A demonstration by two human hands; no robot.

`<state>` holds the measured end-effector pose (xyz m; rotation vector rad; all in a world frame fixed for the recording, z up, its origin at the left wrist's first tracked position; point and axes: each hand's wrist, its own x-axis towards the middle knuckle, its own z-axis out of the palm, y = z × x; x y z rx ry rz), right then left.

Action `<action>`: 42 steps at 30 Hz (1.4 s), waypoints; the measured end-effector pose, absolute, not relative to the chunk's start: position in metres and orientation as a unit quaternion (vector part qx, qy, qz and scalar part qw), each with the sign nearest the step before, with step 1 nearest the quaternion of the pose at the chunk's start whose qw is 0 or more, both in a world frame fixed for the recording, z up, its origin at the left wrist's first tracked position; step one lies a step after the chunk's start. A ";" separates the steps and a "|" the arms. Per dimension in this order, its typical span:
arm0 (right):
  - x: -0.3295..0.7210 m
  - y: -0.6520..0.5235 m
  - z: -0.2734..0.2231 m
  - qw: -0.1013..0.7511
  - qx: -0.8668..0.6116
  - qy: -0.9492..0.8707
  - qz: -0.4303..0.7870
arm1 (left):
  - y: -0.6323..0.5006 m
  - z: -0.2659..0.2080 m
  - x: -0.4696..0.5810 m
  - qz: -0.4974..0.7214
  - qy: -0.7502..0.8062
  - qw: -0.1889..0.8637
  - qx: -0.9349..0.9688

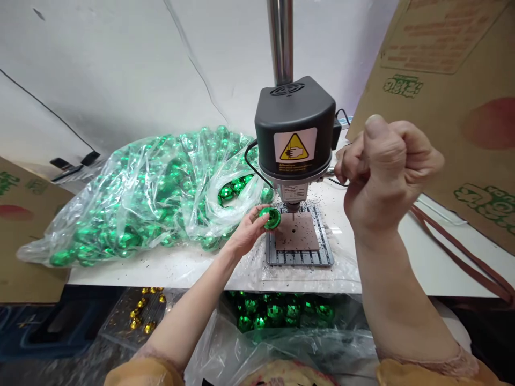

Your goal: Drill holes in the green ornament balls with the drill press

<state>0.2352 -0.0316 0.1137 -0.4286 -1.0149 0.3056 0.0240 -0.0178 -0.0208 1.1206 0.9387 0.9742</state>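
Note:
Between the fingertips of my left hand (254, 228) is a green mirrored ball (272, 219), held at the left edge of the drill press base. A dark cavity or reflection shows on the side of the ball facing me; I cannot tell which. My right hand (388, 166) is closed in a fist at the right of the black drill press (295, 128), around its feed handle, which the fingers mostly hide. Beneath the drill bit (293, 217) lies a brown square board (300, 241) with a dark hole, on the slotted metal base (326, 252). Dark shavings are scattered there.
A large clear plastic bag (140, 182) of green balls fills the table's left side. More green balls (276, 312) sit in a bag below the front edge. Cardboard boxes (446, 118) flank the table, a brown strap (458, 254) lies right, and gold balls (137, 321) lie lower left.

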 end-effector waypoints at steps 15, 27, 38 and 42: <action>0.236 -0.035 0.111 0.844 -0.184 -0.483 0.147 | -0.015 -0.059 0.059 0.542 0.408 0.550 0.488; 0.235 -0.032 0.109 0.834 -0.214 -0.497 0.109 | -0.016 -0.074 0.069 0.499 0.404 0.525 0.559; 0.233 -0.032 0.108 0.842 -0.201 -0.485 0.123 | -0.018 -0.081 0.063 0.434 0.396 0.466 0.661; 0.235 -0.034 0.108 0.827 -0.242 -0.491 0.124 | -0.024 -0.080 0.063 0.415 0.391 0.446 0.690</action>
